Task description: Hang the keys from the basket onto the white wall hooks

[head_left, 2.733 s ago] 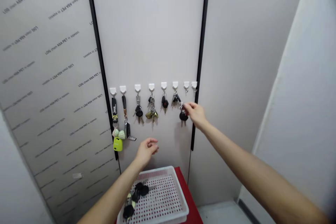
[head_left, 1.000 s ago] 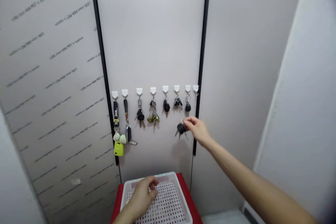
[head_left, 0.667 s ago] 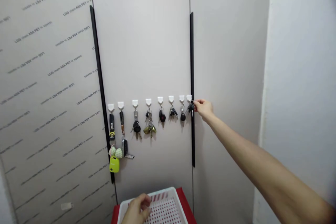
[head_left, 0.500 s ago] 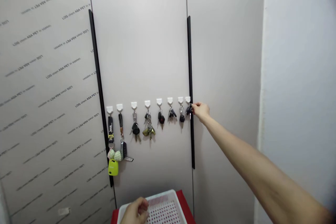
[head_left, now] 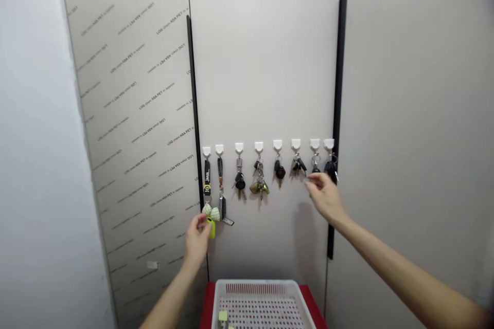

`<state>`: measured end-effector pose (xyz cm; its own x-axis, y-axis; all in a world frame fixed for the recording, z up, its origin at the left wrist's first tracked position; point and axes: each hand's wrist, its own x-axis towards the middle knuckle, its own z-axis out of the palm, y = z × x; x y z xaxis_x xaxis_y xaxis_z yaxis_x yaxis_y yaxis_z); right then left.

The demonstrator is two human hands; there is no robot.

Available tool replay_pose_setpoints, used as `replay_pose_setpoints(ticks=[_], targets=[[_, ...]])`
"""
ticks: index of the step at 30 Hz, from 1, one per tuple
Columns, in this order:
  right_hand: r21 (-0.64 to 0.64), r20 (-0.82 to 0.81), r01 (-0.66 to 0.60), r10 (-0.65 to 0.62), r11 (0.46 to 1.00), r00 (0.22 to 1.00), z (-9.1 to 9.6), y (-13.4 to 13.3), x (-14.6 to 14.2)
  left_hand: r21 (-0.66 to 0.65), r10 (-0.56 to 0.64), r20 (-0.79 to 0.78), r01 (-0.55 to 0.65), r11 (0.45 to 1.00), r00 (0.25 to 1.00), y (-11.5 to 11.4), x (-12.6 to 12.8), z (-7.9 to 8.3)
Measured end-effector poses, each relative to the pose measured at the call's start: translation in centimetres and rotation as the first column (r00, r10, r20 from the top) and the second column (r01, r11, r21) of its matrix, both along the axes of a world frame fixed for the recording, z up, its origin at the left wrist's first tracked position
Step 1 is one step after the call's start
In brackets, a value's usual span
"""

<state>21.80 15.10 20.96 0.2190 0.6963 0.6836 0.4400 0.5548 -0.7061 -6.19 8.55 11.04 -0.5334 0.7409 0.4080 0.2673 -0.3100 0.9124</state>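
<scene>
My left hand (head_left: pixel 197 239) is raised at the left end of the row, fingers curved and apart. It overlaps a lime-green key fob (head_left: pixel 212 227); contact cannot be made out. Above that fob hang a pale bow charm (head_left: pixel 211 212) and a black strap (head_left: pixel 207 175). Beside them a braided cord (head_left: pixel 220 169) carries a dark car key (head_left: pixel 223 208). My right hand (head_left: pixel 324 195), slightly blurred, is held in front of the panel with its fingers loosely bent. It partly hides one bunch of keys (head_left: pixel 316 160), while a dark key bunch (head_left: pixel 331 168) hangs from the last hook (head_left: pixel 329 143).
More key bunches, one with brassy green pieces (head_left: pixel 259 187), hang from white hooks along the panel. Long black handles (head_left: pixel 195 108) (head_left: pixel 339 87) flank it. Below, a white perforated basket (head_left: pixel 257 282) with small yellowish items (head_left: pixel 223 316) stands on a red surface (head_left: pixel 313 300).
My right hand has left the last key bunch, which now hangs free, and moved left and down. My left hand has risen from the basket to the lime-green fob. The view has turned left.
</scene>
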Motion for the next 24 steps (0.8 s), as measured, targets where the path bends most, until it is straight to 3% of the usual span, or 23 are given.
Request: replay_pose_setpoints(ticks=[2, 4, 7, 9, 10, 12, 14, 17, 19, 20, 21, 22, 24], targets=[[-0.028, 0.038, -0.227, 0.228, 0.974, 0.973, 0.5, -1.6, -3.2, 0.119, 0.068, 0.056, -0.075, 0.990, 0.996, 0.2, -0.6, 3.2], [-0.083, -0.059, -0.422, 0.419, 0.903, 0.906, 1.0, -3.1, -6.3, 0.185, 0.022, 0.091, -0.039, 0.982, 0.996, -0.1, 0.2, 6.2], [-0.195, -0.314, -0.704, 0.636, 0.683, 0.705, 0.5, -4.7, -10.4, 0.175, -0.241, 0.100, 0.222, 0.959, 0.965, -1.1, 2.9, 9.1], [-0.282, -0.420, -0.800, 0.682, 0.530, 0.599, -1.4, -5.2, -12.3, 0.128, -0.404, 0.137, 0.388, 0.913, 0.905, -1.7, 4.9, 8.7], [-0.332, -0.454, -0.814, 0.675, 0.476, 0.581, -3.0, -5.4, -12.8, 0.093, -0.456, 0.175, 0.446, 0.890, 0.873, -1.8, 5.7, 7.5], [-0.447, -0.512, -0.795, 0.611, 0.410, 0.604, -7.0, -5.8, -13.2, -0.014, -0.483, 0.287, 0.508, 0.861, 0.827, -2.2, 6.7, 3.7], [-0.568, -0.533, -0.744, 0.532, 0.351, 0.658, -11.6, -6.2, -12.6, -0.172, -0.415, 0.414, 0.518, 0.838, 0.810, -2.6, 7.3, -1.5], [-0.713, -0.466, -0.658, 0.536, 0.243, 0.704, -17.5, -6.9, -10.5, -0.339, -0.319, 0.516, 0.531, 0.777, 0.795, -3.1, 7.8, -8.3], [-0.785, -0.416, -0.597, 0.572, 0.166, 0.707, -19.0, -7.0, -9.2, -0.395, -0.314, 0.533, 0.560, 0.728, 0.785, -3.0, 8.1, -10.0], [-0.803, -0.388, -0.575, 0.596, 0.156, 0.703, -18.7, -6.8, -8.8, -0.390, -0.328, 0.527, 0.566, 0.726, 0.784, -2.9, 8.3, -9.7], [-0.801, -0.357, -0.571, 0.623, 0.178, 0.696, -17.7, -6.6, -8.5, -0.363, -0.353, 0.503, 0.563, 0.743, 0.789, -2.6, 8.4, -8.5], [-0.779, -0.319, -0.582, 0.650, 0.236, 0.690, -16.1, -6.3, -8.4, -0.312, -0.385, 0.469, 0.557, 0.770, 0.795, -2.4, 8.4, -6.7], [-0.620, -0.237, -0.656, 0.693, 0.431, 0.680, -11.4, -5.9, -8.5, -0.161, -0.471, 0.333, 0.541, 0.825, 0.817, -2.1, 8.5, -1.6]])
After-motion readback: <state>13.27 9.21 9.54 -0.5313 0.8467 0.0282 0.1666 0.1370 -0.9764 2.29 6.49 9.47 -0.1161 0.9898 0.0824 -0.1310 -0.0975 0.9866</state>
